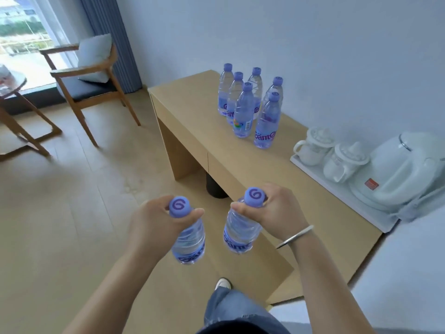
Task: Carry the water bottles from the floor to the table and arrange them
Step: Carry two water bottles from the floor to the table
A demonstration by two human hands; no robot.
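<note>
Both hands grip bottles by the neck: my left hand [154, 218] curls round one bottle [189, 239], my right hand [277, 210] round another [240, 231], each hanging upright below the fist. At one o'clock, six bottles [250, 104] stand clustered on the table [192, 109], well apart from my hands.

pale wall [313, 32], wooden floor [72, 213], armchair [89, 75]

The white electric kettle [407, 174] is cut by the right edge; the round wooden side table [9, 92] by the left
</note>
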